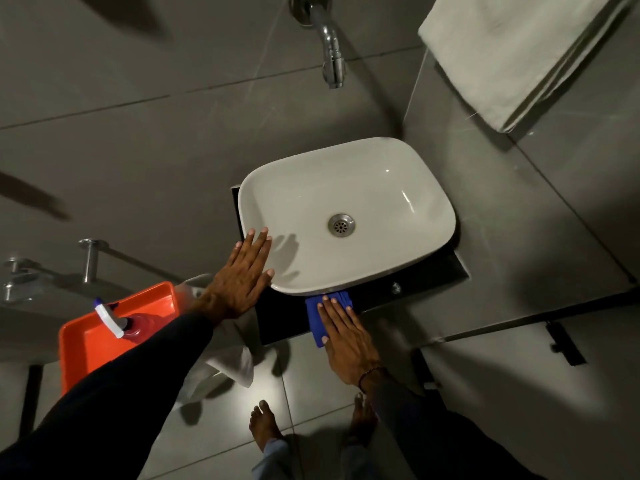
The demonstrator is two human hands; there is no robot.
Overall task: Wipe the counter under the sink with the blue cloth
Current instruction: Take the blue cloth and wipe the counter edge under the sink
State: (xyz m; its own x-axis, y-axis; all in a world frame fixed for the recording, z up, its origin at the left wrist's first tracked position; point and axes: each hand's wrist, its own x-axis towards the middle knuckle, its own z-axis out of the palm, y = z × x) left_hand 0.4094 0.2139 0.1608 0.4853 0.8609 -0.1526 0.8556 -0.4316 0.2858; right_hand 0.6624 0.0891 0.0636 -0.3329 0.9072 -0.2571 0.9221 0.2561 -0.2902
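Note:
A white basin (381, 188) sits on a black counter (422, 284). The blue cloth (315, 318) lies folded on the counter's front strip, just below the basin's near rim. My right hand (343, 336) presses flat on the cloth, fingers straight, and covers most of it. My left hand (244, 275) rests flat with fingers spread on the basin's left front corner and holds nothing. Part of the counter is hidden under the basin.
A chrome tap (330, 53) juts from the wall above the basin. A white towel (512, 53) hangs at the upper right. An orange tray (104, 337) with a spray bottle (117, 323) stands at the left, by a metal rail (90, 259). My bare feet (265, 424) are on the floor tiles.

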